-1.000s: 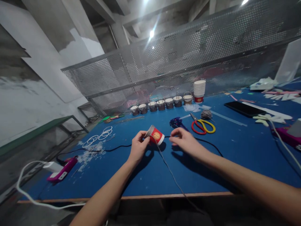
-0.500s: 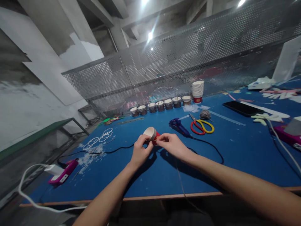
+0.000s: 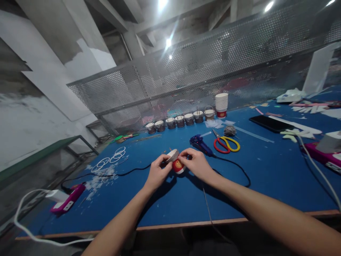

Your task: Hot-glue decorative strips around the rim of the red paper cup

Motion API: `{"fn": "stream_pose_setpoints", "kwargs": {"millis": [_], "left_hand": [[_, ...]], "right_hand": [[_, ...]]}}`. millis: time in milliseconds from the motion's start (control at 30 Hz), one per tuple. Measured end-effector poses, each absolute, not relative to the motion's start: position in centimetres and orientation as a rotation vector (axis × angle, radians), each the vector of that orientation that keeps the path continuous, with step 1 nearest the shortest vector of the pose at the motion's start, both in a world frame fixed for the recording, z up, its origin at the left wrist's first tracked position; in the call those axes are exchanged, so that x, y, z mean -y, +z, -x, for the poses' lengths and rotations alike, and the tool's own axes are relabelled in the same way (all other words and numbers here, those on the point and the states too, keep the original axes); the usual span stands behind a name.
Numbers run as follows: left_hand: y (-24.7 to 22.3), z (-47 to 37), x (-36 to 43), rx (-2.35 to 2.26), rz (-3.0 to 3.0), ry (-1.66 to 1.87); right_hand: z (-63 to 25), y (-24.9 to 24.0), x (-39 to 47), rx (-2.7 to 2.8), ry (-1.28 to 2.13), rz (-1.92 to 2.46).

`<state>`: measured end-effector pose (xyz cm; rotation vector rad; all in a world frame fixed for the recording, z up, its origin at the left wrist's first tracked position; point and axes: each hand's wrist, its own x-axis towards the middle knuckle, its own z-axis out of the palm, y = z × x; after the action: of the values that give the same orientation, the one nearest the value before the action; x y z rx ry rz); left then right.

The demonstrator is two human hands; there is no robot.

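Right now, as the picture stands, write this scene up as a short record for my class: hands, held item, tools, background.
Left hand: fingers gripping the red cup
Right hand: fingers at the cup's side, near the rim; exact grip unclear
Cup: tilted, grey band around its rim
String: trails below the right hand, over the near edge of the table
Tools: glue gun; scissors to its right
Background: row of seven cups, then a stack of cups at its right end
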<state>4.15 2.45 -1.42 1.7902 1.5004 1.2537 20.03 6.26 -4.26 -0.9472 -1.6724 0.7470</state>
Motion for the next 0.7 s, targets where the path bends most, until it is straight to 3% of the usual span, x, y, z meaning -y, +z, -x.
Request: {"fn": "stream_pose_setpoints", "kwargs": {"millis": [700], "left_hand": [[-1.33, -3.44, -2.64, -1.324, -1.5, 1.261]], "right_hand": [[-20.71, -4.12, -6.18, 1.745, 0.644, 0.874]]}}
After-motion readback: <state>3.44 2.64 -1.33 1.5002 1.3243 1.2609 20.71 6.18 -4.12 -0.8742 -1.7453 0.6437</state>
